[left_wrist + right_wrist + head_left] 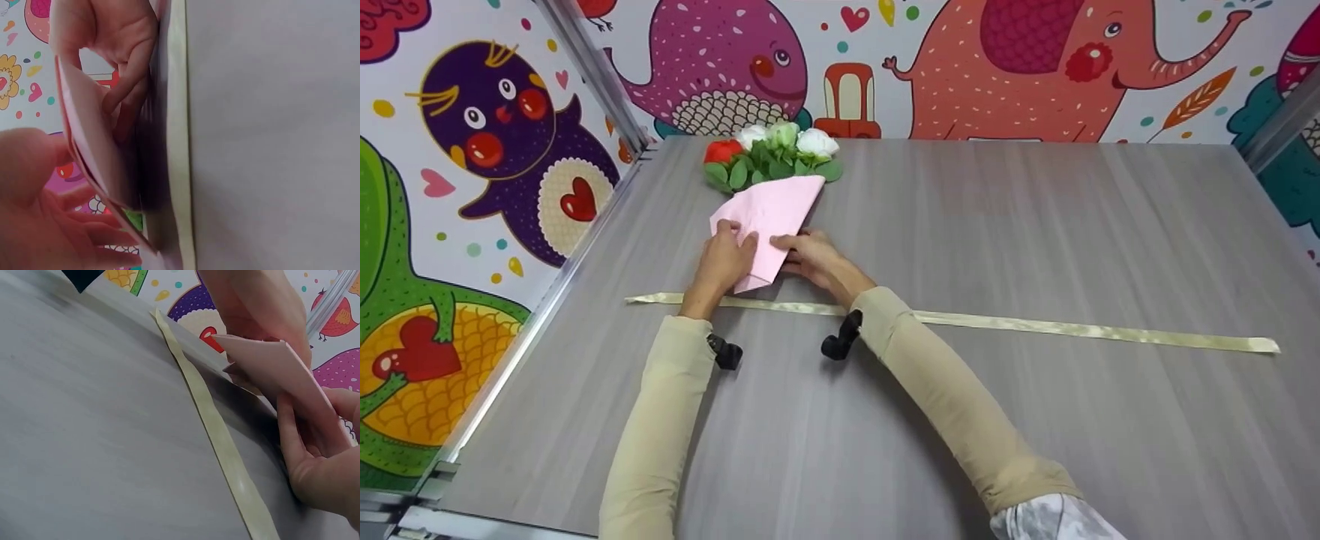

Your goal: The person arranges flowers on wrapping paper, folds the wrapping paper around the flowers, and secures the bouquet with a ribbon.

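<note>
Folded pink wrapping paper narrows toward the near end and stands in front of a bunch of artificial flowers, with red and white blooms and green leaves. The flower stems are hidden behind the paper. My left hand holds the paper's left side, thumb on its front. From the right, my right hand pinches the lower right edge, with the thumb on the front. In the right wrist view, fingers of the right hand reach under the pink paper. The left wrist view shows its folded layers edge-on.
A long pale gold ribbon lies across the grey table, passing beneath both wrists. Printed cartoon panels border the table at the back and left. A metal rail runs along the left edge.
</note>
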Available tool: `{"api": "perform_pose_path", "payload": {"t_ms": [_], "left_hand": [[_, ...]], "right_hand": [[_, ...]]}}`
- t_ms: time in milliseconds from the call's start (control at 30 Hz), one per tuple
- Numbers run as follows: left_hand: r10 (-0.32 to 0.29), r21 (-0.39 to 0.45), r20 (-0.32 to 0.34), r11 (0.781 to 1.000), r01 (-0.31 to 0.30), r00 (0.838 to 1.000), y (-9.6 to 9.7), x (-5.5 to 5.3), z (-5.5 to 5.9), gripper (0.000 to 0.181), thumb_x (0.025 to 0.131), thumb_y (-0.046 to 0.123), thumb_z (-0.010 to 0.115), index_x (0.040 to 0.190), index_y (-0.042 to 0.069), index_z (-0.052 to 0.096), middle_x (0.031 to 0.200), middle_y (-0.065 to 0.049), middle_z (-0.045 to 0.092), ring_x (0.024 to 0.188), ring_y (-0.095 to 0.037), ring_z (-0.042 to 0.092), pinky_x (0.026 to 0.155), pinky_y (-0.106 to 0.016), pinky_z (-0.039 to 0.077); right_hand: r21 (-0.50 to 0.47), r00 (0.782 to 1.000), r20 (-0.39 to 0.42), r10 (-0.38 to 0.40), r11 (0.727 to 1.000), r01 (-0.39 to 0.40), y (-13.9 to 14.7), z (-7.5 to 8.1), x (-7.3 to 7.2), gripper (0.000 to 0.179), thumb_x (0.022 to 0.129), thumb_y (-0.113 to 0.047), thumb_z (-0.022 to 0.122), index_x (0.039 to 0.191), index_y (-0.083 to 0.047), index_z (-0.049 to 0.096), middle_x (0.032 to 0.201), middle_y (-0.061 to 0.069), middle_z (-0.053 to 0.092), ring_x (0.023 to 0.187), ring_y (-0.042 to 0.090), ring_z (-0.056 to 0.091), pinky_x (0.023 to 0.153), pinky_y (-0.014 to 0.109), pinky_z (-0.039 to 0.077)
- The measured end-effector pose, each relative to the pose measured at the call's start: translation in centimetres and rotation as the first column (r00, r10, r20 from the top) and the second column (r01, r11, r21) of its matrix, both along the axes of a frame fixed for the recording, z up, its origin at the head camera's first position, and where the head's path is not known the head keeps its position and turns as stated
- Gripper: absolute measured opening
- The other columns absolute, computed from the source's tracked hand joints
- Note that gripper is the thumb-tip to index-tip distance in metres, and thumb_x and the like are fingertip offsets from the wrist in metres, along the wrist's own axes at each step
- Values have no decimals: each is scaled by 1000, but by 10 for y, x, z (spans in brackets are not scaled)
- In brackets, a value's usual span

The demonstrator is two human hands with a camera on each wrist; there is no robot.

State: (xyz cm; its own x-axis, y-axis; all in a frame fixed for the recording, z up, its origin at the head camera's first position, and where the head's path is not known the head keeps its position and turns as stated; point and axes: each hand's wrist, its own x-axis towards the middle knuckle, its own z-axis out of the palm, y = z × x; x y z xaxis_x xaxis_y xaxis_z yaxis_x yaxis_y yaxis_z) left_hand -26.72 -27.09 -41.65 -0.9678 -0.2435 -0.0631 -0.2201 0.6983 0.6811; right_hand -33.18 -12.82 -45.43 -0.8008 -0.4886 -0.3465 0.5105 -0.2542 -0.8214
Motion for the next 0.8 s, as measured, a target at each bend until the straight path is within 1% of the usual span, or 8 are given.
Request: {"api": "perform_pose_path", "payload": {"t_ms": [133, 233, 367, 467, 533, 600, 733, 800], "left_hand": [[85, 105, 60, 990, -91, 995, 3, -3, 6, 63, 102, 30, 48, 150, -7, 29, 152, -33, 40, 144, -41, 40, 120, -49, 33], [156, 213, 106, 961, -176, 982, 5, -8, 12, 66, 100, 28, 53, 151, -6, 29, 155, -29, 38, 145, -38, 38, 120, -45, 33], [244, 367, 171, 884, -291, 955, 6, -16, 14, 64, 99, 23, 56, 152, -5, 32, 154, -23, 41, 137, -30, 46, 114, -38, 41], [279, 456, 210, 820, -347, 937, 5, -21, 13, 55, 100, 21, 55, 146, -6, 42, 142, -18, 52, 118, -23, 56, 100, -31, 49], [288, 508, 229, 779, -366, 930, 4, -23, 10, 50, 100, 20, 55, 142, -6, 48, 132, -16, 56, 105, -19, 59, 91, -28, 51], [287, 553, 236, 746, -371, 929, 2, -25, 8, 47, 100, 19, 56, 140, -5, 51, 128, -15, 58, 102, -18, 59, 90, -28, 51], [265, 629, 250, 687, -364, 931, -3, -28, 1, 48, 101, 17, 55, 144, -3, 48, 136, -14, 57, 113, -18, 57, 99, -28, 50], [263, 669, 254, 647, -366, 931, -6, -28, -2, 42, 100, 14, 54, 139, -2, 51, 126, -13, 60, 106, -17, 58, 91, -26, 51]], "right_hand": [[13, 999, -40, 17, 1000, -17, 3, 1, 1, 31, 92, 7, 58, 121, 1, 53, 87, 5, 66, 81, 15, 66, 72, 28, 56], [13, 999, -47, 21, 1000, -20, 6, 1, 0, 29, 91, 10, 56, 118, 0, 53, 85, 4, 67, 79, 15, 66, 71, 28, 56], [4, 999, -45, 28, 1000, -28, 9, 2, -1, 22, 90, 11, 54, 107, -2, 55, 80, 4, 67, 74, 14, 66, 68, 28, 56], [-10, 998, -45, 36, 999, -36, 11, 1, -2, 20, 90, 11, 53, 103, -4, 55, 79, 4, 66, 72, 13, 66, 67, 28, 57], [-16, 998, -47, 40, 999, -41, 12, 1, -3, 21, 90, 11, 52, 104, -4, 55, 79, 4, 66, 73, 13, 66, 68, 29, 57], [-15, 998, -49, 46, 999, -47, 14, 0, -3, 21, 90, 11, 52, 104, -4, 55, 79, 3, 65, 73, 13, 65, 68, 28, 57], [4, 996, -52, 71, 997, -71, 16, -2, -4, 21, 90, 10, 53, 107, -3, 55, 81, 3, 64, 74, 12, 65, 68, 28, 57], [22, 995, -49, 87, 996, -86, 18, -2, -3, 22, 90, 10, 53, 108, -3, 55, 83, 4, 65, 75, 13, 67, 68, 28, 58]]}}
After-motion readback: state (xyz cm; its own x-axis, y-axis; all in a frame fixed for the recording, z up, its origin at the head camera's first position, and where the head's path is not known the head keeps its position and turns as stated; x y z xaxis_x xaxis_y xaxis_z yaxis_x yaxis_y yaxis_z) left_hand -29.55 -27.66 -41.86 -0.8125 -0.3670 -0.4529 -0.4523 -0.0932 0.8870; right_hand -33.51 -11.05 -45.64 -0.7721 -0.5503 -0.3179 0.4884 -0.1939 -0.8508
